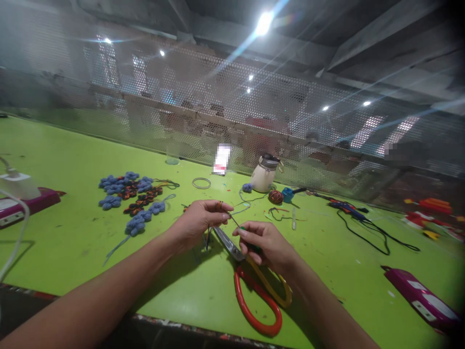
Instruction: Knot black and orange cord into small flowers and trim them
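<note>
My left hand is closed in a pinch on dark yarn, and a strand of orange and black yarn loops round a finger. My right hand grips a crochet hook, a thin metal shaft with a green handle mostly hidden in the palm. The shaft's tip meets my left fingertips. Below both hands lies a pair of scissors with one red and one yellow handle, its blades pointing away under my hands. Left of my left hand are several blue crocheted flowers and dark orange-black ones.
On the green table stand a jar-like bottle, a lit phone and a clear cup. A yarn ball, a ring, a glue gun with cord, and purple power strips lie around. A mesh partition rises behind.
</note>
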The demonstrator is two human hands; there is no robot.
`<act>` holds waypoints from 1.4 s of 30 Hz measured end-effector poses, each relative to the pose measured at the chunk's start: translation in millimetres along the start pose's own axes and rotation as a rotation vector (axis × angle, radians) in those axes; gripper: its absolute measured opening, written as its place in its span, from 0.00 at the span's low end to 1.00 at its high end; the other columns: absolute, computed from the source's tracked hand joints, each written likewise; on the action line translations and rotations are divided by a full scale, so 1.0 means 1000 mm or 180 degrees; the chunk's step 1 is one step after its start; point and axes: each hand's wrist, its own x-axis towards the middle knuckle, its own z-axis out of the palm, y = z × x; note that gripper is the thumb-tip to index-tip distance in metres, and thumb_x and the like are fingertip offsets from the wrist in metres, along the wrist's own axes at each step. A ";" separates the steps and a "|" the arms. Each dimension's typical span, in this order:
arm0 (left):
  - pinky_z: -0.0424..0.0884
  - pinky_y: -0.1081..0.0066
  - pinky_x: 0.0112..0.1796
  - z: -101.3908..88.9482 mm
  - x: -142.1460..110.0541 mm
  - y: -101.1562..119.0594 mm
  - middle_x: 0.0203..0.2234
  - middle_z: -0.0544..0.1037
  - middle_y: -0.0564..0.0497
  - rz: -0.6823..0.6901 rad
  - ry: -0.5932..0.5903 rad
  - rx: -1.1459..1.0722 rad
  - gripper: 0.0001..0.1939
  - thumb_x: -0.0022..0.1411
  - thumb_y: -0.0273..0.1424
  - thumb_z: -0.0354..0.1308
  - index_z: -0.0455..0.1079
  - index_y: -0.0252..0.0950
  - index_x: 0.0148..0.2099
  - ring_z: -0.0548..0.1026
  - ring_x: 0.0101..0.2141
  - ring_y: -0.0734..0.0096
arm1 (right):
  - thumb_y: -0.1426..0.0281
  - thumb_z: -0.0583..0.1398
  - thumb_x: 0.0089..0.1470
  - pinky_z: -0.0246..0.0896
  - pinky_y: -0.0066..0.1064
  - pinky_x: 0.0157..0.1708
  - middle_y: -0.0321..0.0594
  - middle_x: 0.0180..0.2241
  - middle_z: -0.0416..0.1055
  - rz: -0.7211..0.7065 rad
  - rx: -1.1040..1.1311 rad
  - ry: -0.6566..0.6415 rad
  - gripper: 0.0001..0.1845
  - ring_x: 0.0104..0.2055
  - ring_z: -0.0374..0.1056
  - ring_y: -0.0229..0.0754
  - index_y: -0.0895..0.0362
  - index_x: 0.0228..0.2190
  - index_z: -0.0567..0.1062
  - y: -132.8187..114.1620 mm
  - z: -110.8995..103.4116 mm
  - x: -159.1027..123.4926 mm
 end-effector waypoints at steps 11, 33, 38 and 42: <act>0.62 0.73 0.32 -0.002 -0.003 0.007 0.23 0.72 0.51 -0.0323 -0.0276 -0.0080 0.12 0.44 0.20 0.61 0.74 0.31 0.35 0.69 0.26 0.76 | 0.66 0.58 0.52 0.45 0.21 0.13 0.32 0.18 0.64 -0.0342 -0.1170 0.0273 0.11 0.13 0.51 0.26 0.61 0.26 0.73 0.002 -0.004 -0.001; 0.57 0.77 0.22 -0.006 -0.002 0.010 0.21 0.70 0.51 -0.0861 -0.0732 -0.0114 0.15 0.45 0.17 0.59 0.72 0.26 0.39 0.66 0.21 0.81 | 0.73 0.56 0.53 0.54 0.26 0.25 0.38 0.23 0.68 -0.1766 -0.3497 0.0428 0.11 0.24 0.63 0.35 0.59 0.36 0.77 -0.016 -0.023 -0.014; 0.58 0.76 0.23 -0.006 -0.002 0.011 0.20 0.70 0.51 -0.1020 -0.0865 -0.0101 0.14 0.45 0.17 0.58 0.72 0.25 0.38 0.66 0.20 0.80 | 0.73 0.55 0.54 0.53 0.27 0.26 0.39 0.25 0.69 -0.1828 -0.3735 0.0255 0.12 0.25 0.62 0.35 0.58 0.38 0.77 -0.016 -0.026 -0.017; 0.60 0.77 0.23 -0.005 -0.003 0.011 0.20 0.71 0.51 -0.1129 -0.0879 -0.0104 0.12 0.45 0.17 0.58 0.73 0.26 0.36 0.67 0.20 0.80 | 0.74 0.55 0.53 0.53 0.26 0.26 0.40 0.25 0.70 -0.1797 -0.3689 0.0126 0.12 0.26 0.63 0.35 0.59 0.38 0.77 -0.020 -0.026 -0.018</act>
